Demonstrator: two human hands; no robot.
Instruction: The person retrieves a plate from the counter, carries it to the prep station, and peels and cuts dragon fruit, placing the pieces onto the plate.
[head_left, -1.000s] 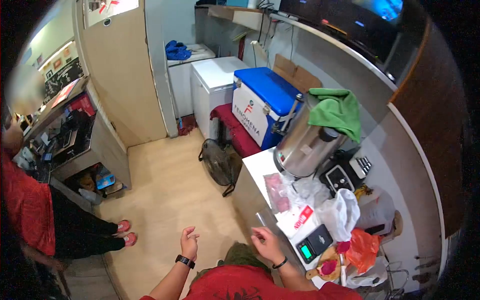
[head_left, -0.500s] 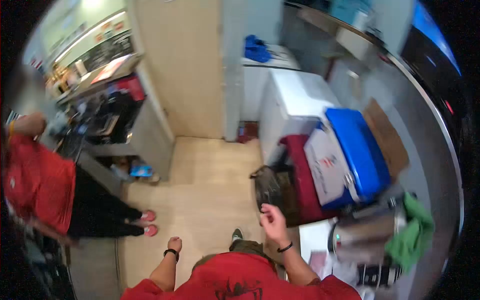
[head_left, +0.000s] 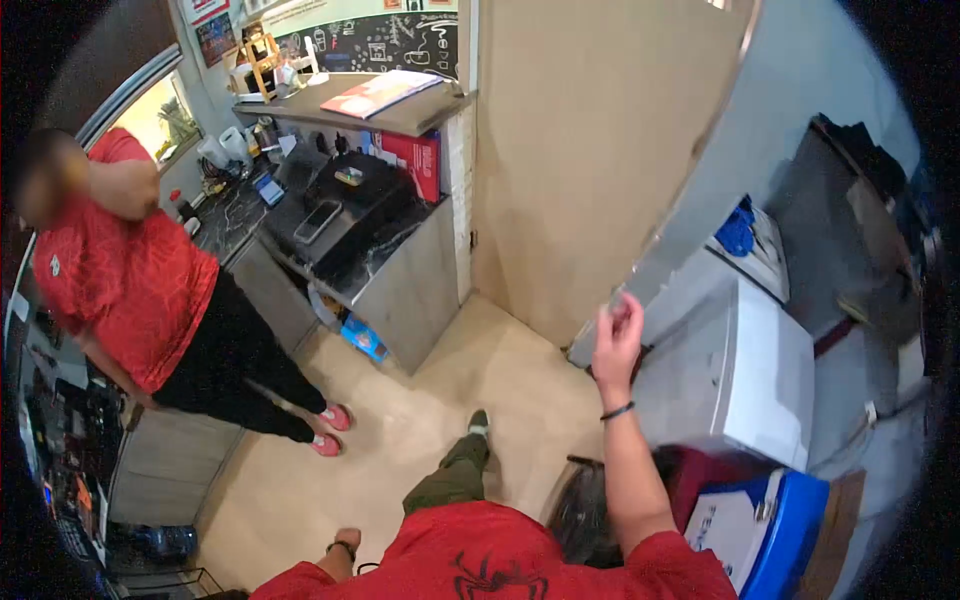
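My right hand (head_left: 618, 345), with a dark band on its wrist, is raised ahead of me at the right. Its fingers are loosely bent and a little apart, and I see nothing held in them. Behind it stand the grey door frame and a white chest-like cabinet (head_left: 765, 370). My left hand (head_left: 347, 539), also with a dark wristband, hangs low beside my body over the floor. It is small in view and its fingers are mostly hidden. A black bag-like bundle (head_left: 585, 510) lies below my right forearm.
A person in a red shirt (head_left: 130, 290) stands at the left by a counter. A dark worktop (head_left: 385, 245) carries a phone (head_left: 318, 222). Ahead is a beige door (head_left: 590, 150). A blue-and-white cooler box (head_left: 790, 530) is at the lower right.
My view has swung left and moved forward, bringing the counter and door closer. My right hand has risen toward the door frame. The cooler box has slipped to the lower right corner.
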